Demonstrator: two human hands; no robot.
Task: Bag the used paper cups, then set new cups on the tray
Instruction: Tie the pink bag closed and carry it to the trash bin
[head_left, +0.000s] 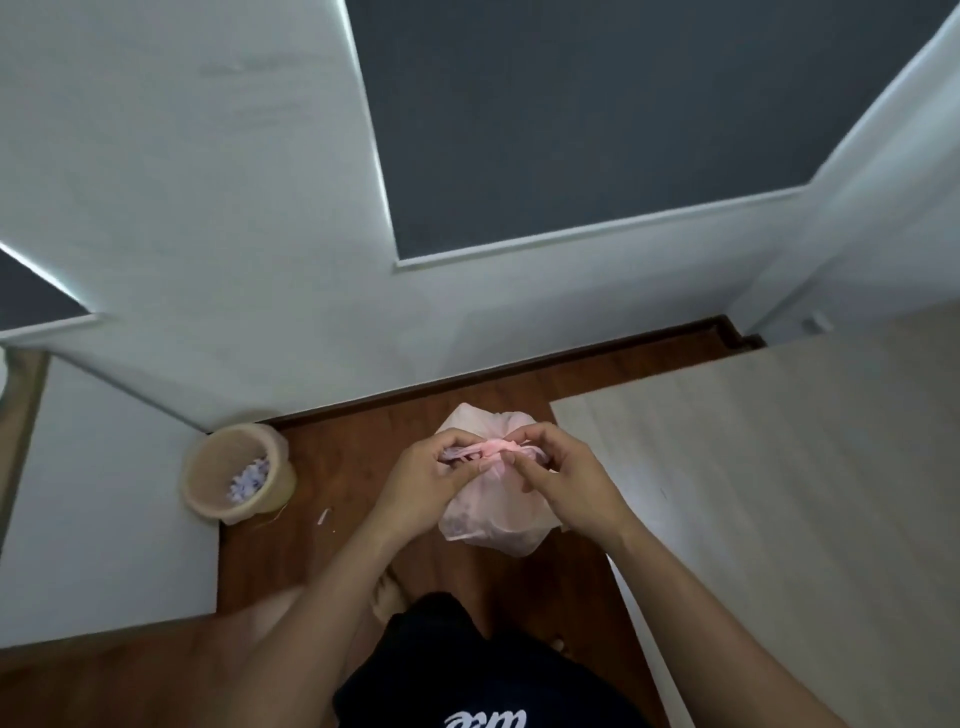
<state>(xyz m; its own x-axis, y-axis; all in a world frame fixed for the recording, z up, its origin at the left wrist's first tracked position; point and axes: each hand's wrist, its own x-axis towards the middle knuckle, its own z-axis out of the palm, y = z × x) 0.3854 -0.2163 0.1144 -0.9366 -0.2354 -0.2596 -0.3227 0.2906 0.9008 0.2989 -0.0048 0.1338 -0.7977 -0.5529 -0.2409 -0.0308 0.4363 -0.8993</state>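
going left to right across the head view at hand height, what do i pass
waste bin → paper scrap on the floor → left hand → pink plastic bag's twisted neck → right hand → light wood tabletop

Pale white walls (208, 208) with dark grey panels (597, 114) meet a reddish-brown wooden floor (353, 457); a light wood-grain surface (779, 467) stands right.

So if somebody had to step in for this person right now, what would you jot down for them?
Left hand and right hand both pinch the twisted top of the pink plastic bag, held above the wooden floor as if tying it.
Contents only faintly show through.
Beige bin stands by the wall, paper scraps inside.
Left: finish the knot, then set new cups on the tray; neither is in view.
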